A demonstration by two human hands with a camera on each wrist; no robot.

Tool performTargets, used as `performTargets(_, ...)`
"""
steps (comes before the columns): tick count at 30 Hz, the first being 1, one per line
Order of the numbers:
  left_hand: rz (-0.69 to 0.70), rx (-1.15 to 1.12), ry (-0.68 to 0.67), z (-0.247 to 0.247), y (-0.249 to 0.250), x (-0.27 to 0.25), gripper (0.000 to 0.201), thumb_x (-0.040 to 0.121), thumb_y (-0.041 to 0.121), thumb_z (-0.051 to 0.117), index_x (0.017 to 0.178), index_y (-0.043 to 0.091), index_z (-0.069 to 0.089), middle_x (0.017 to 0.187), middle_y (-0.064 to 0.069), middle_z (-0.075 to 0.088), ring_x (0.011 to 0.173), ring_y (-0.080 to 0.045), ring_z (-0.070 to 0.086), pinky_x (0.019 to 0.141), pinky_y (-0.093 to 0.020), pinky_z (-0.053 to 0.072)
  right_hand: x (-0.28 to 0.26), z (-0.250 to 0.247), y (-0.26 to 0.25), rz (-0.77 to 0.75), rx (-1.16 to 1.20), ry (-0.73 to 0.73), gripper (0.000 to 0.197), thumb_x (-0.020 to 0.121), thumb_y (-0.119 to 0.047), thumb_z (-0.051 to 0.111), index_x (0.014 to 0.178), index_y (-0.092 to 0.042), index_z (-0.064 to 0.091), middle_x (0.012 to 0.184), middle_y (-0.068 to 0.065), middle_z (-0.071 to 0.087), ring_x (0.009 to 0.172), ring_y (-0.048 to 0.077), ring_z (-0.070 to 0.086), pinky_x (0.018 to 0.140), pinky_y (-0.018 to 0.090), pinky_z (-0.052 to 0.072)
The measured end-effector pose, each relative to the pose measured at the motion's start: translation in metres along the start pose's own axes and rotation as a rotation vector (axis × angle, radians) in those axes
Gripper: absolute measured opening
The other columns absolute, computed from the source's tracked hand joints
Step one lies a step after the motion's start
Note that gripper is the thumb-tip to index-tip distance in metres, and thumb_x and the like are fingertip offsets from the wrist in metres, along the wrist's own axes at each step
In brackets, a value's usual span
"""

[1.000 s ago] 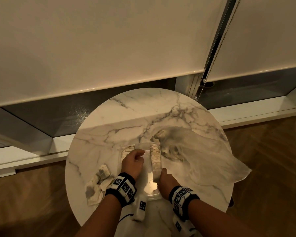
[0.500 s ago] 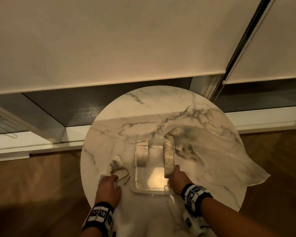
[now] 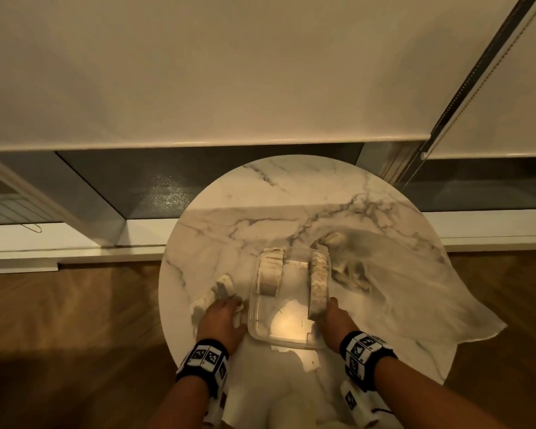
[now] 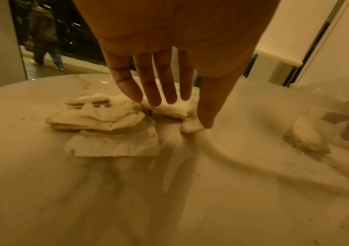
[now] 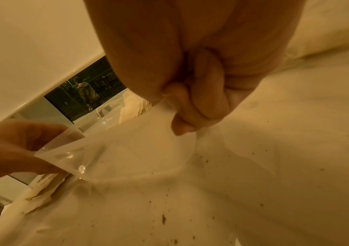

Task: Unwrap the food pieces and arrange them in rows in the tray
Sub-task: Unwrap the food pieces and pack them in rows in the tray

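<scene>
A clear plastic tray sits mid-table with a short left row of pale food pieces and a longer right row. My right hand pinches the tray's right rim with curled fingers. My left hand is left of the tray, over a pile of paper-wrapped pieces and loose wrappers. In the left wrist view its fingers are straight and touch the pile, and the thumb rests on a small white lump.
A crumpled clear plastic bag spreads over the right side of the round marble table and hangs past its edge. Crumbs dot the near tabletop. Wooden floor surrounds the table; a window with roller blinds lies beyond.
My left hand has left the tray and moved left and nearer onto the wrapper pile. The right hand has stayed on the tray's right rim. The head view has shifted left.
</scene>
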State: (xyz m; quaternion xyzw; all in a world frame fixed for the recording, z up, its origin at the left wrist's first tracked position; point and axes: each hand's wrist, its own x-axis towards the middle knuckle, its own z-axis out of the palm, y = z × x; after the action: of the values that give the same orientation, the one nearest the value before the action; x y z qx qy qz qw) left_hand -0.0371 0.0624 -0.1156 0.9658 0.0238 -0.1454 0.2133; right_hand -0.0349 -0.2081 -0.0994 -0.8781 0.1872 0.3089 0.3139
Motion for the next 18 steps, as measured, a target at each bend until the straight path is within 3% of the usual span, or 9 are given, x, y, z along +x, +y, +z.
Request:
performTargets(4, 0.021, 0.019, -0.047, 0.004, 0.008, 0.008, 0.027, 0.087, 0.033, 0.055, 0.106, 0.021, 0.069, 0.114, 0.000, 0.066, 0.109, -0.020, 0.059, 0.090, -0.028, 0.046, -0.002, 0.000, -0.002, -0.006, 0.001, 0.010, 0.040, 0.097, -0.028, 0.056, 0.128, -0.010, 0.040, 0.120, 0.015, 0.065, 0.108, 0.031, 0.063, 0.090, 0.037, 0.050)
performTargets(6, 0.012, 0.023, -0.057, 0.006, 0.007, 0.009, 0.025, 0.086, 0.034, 0.055, 0.103, 0.022, 0.069, 0.112, 0.001, 0.066, 0.107, -0.019, 0.059, 0.088, -0.028, 0.047, -0.003, 0.000, -0.002, -0.008, -0.011, 0.019, 0.040, 0.097, -0.029, 0.056, 0.128, -0.009, 0.040, 0.120, 0.015, 0.065, 0.108, 0.030, 0.063, 0.090, 0.036, 0.050)
performTargets(11, 0.015, 0.080, -0.081, 0.016, -0.002, 0.005, 0.034, 0.083, 0.040, 0.060, 0.115, 0.028, 0.062, 0.126, 0.001, 0.058, 0.118, -0.020, 0.052, 0.095, -0.032, 0.045, -0.004, 0.000, -0.003, -0.015, -0.016, 0.023, 0.038, 0.098, -0.030, 0.055, 0.127, -0.009, 0.040, 0.119, 0.016, 0.066, 0.108, 0.031, 0.064, 0.087, 0.035, 0.049)
performTargets(15, 0.048, 0.161, -0.075, 0.017, 0.001, 0.005, 0.033, 0.094, 0.036, 0.051, 0.123, 0.024, 0.061, 0.131, -0.001, 0.056, 0.122, -0.022, 0.050, 0.096, -0.032, 0.044, -0.006, -0.001, -0.004, -0.012, -0.031, 0.025, 0.037, 0.099, -0.028, 0.054, 0.127, -0.009, 0.039, 0.120, 0.016, 0.065, 0.109, 0.032, 0.062, 0.087, 0.035, 0.048)
performTargets(18, 0.055, 0.179, -0.056, 0.015, 0.003, 0.005, 0.031, 0.097, 0.035, 0.046, 0.119, 0.024, 0.064, 0.128, -0.001, 0.059, 0.118, -0.020, 0.052, 0.093, -0.032, 0.047, -0.007, -0.001, -0.005, -0.008, -0.066, 0.025, 0.035, 0.099, -0.024, 0.051, 0.128, -0.008, 0.039, 0.121, 0.015, 0.065, 0.109, 0.031, 0.063, 0.088, 0.036, 0.049)
